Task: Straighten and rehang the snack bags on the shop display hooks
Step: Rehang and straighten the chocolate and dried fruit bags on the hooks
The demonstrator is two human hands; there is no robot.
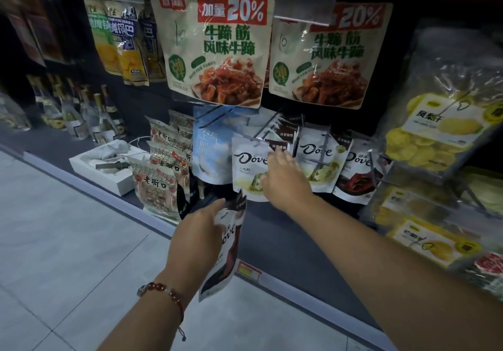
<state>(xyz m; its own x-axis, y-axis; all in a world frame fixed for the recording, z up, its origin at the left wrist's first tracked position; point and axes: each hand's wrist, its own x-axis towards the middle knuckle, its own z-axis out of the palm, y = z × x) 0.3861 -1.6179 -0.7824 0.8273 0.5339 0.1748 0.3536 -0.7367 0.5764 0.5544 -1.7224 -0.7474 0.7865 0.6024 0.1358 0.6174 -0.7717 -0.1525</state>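
Dark-brown and white, a chocolate bag (227, 244) hangs down from the left hand (198, 231), whose fingers curl round its upper edge. Above and just right of that hand, the right hand (284, 179) reaches with loose, spread fingers onto a white chocolate bag (249, 165) hanging on a display hook (251, 139). A red bead bracelet (166, 292) circles the left wrist.

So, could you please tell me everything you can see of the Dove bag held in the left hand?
The dark Dove bag is a glossy, plastic-looking pouch, white near the top and dark brown and red lower down, with white Dove lettering. It is off the hooks, hanging upright and slightly tilted below the hung Dove bags, in front of the dark shelf base. The left hand grips its upper left edge, covering part of the front. Nothing else touches it.
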